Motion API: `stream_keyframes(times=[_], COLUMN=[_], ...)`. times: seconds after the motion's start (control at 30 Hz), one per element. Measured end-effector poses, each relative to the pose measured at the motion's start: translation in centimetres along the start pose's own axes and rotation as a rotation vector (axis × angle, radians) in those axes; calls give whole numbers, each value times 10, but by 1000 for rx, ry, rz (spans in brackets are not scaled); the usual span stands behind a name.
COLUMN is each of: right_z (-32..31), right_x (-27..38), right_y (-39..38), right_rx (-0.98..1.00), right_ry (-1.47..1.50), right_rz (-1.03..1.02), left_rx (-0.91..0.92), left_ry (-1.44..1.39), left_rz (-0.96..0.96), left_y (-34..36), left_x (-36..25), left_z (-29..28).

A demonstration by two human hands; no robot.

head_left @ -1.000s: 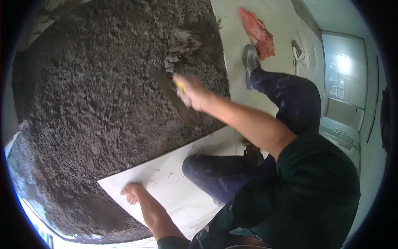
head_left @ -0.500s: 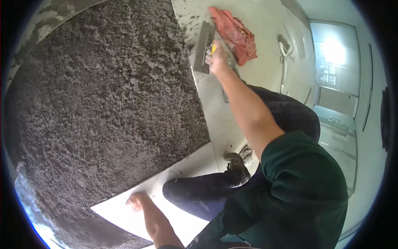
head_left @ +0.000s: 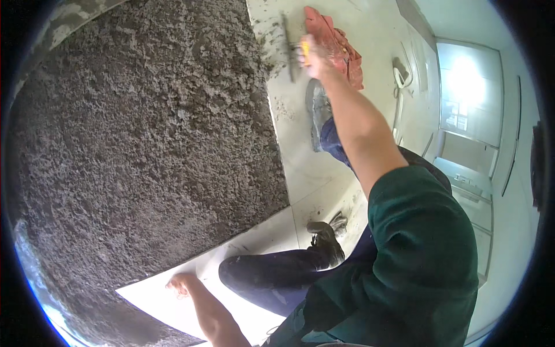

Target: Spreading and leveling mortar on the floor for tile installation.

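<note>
My right hand (head_left: 314, 58) is closed around the yellow handle of a flat plastering trowel (head_left: 288, 51). The trowel's long blade is blurred and seen nearly edge-on, over the pale tiles beside the mortar's far right edge. Grey-brown, rough wet mortar (head_left: 156, 133) covers the floor on the left. My left hand (head_left: 180, 285) rests on a white tile (head_left: 147, 291) near the mortar's front edge. Its fingers look curled in, and nothing shows in them.
A crumpled red plastic bag (head_left: 338, 46) lies just right of the trowel. My shoe (head_left: 319, 110) stands on the pale tiles (head_left: 306, 173), which carry mortar crumbs. My other boot (head_left: 326, 240) is tucked behind my bent knee. A white looped object (head_left: 400, 75) lies farther right.
My right hand has carried the trowel farther away and slightly right, and its blade has turned from showing its face to nearly edge-on. My left hand stays on the tile.
</note>
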State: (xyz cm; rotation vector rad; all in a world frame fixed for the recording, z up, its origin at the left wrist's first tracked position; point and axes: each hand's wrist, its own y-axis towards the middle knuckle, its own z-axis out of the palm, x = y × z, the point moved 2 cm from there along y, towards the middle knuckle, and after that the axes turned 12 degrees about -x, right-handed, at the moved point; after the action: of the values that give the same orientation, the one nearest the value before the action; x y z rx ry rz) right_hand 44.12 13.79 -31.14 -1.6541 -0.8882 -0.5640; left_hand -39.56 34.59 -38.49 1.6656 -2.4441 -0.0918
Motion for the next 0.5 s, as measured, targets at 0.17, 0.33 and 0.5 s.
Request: stream_keyframes(times=[0.17, 0.33, 0.5], right_z=[112, 81, 84], right_x=[-32, -12, 3], right_y=[-121, -102, -102], right_rx=[394, 79, 57], right_ry=[-157, -3, -398], right_rz=[-48, -36, -91], left_rx=[70, 15, 31], left_ry=[-47, -59, -81], left_rz=[13, 33, -30], left_y=[-51, -61, -65], left_x=[-14, -18, -23], left_z=[-39, -46, -44])
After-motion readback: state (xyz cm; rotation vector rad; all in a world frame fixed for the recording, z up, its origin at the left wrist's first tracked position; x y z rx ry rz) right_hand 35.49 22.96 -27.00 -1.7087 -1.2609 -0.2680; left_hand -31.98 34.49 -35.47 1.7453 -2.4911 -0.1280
